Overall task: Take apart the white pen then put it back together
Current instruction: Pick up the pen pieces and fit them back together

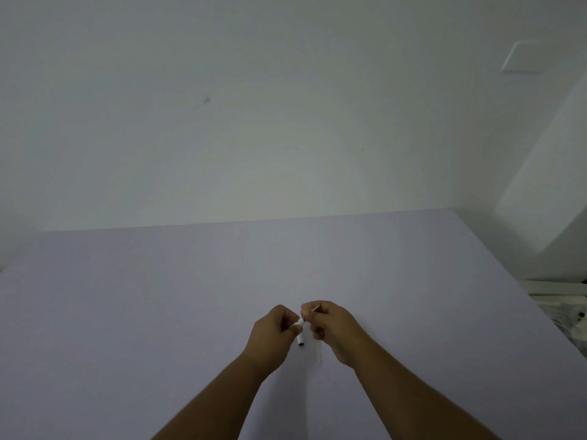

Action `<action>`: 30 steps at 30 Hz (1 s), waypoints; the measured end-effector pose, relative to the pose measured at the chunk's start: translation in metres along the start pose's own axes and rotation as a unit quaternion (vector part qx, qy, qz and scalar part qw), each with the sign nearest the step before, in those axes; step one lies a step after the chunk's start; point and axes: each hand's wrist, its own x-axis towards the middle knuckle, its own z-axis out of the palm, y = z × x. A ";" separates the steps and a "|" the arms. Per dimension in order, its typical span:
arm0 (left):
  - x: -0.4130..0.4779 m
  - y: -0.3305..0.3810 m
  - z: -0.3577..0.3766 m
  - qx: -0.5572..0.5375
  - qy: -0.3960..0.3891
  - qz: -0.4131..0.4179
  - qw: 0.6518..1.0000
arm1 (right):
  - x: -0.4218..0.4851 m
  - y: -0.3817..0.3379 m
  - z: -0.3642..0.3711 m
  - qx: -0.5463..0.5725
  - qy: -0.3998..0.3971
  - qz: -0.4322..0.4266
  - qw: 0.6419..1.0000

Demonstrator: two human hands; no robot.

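Both hands meet above the lilac table, a little in front of me. My left hand pinches a short white pen barrel whose dark open end points down toward me. My right hand is closed around a thin white refill that hangs below the fist, with a slim tip showing above the fingers. The two hands almost touch at the fingertips. The fingers hide how the parts meet.
A plain white wall rises behind the table's far edge. White objects lie beyond the table's right edge. A white panel sits high on the right wall.
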 end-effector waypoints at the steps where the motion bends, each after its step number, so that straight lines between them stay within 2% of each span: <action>1: 0.001 0.000 0.000 0.003 0.002 0.001 1.000 | 0.000 0.000 0.000 0.000 0.001 -0.007 1.000; 5: 0.002 0.003 0.001 0.013 0.010 0.018 1.000 | 0.002 -0.002 0.003 -0.058 0.054 0.020 0.997; 9: 0.004 0.007 0.000 0.005 0.018 0.020 1.000 | 0.004 0.001 0.002 0.035 0.029 -0.004 0.999; 14: 0.004 0.006 0.002 0.034 0.027 0.035 0.998 | 0.004 -0.002 0.003 -0.001 0.038 0.000 0.999; 19: 0.005 0.006 -0.001 0.023 0.045 0.025 0.998 | 0.002 -0.001 0.005 0.047 0.026 -0.017 0.998; 23: 0.004 0.004 0.003 0.041 0.062 0.029 0.997 | 0.004 -0.002 0.005 0.037 0.034 -0.012 0.999; 27: 0.001 0.002 0.007 0.007 0.085 0.006 0.996 | 0.006 -0.007 0.007 0.027 0.031 -0.007 0.999; 30: 0.001 0.002 0.004 -0.080 0.060 -0.057 0.993 | 0.009 -0.007 0.008 0.032 0.026 -0.007 0.999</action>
